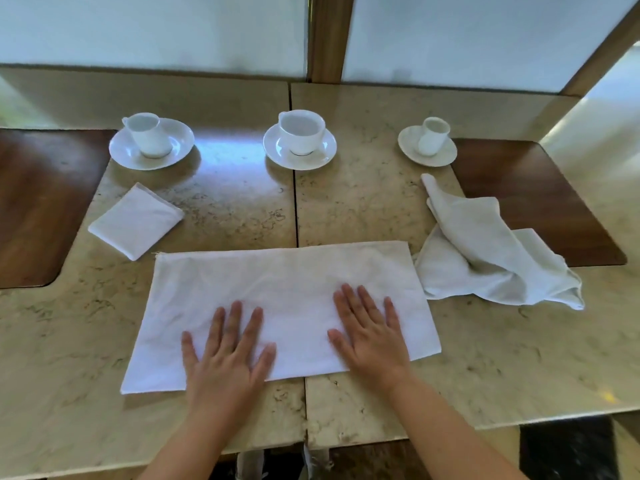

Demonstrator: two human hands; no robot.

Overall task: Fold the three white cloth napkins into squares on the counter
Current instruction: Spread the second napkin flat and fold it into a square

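Note:
A white napkin (pixel 277 282) lies flat as a wide rectangle in the middle of the marble counter (pixel 485 358). My left hand (pixel 227 351) presses on its near left part with fingers spread. My right hand (pixel 370 337) lies flat on its near right part, fingers straight. A second napkin (pixel 136 221), folded into a small square, sits at the left beyond the flat one. A third napkin (pixel 491 251) lies crumpled at the right, touching the flat napkin's right edge.
Three white cups on saucers stand in a row at the back: left (pixel 150 142), middle (pixel 300 138), right (pixel 427 143). Dark wooden insets (pixel 38 202) (pixel 540 202) flank the marble. A seam runs down the counter's middle. The near edge is close to my forearms.

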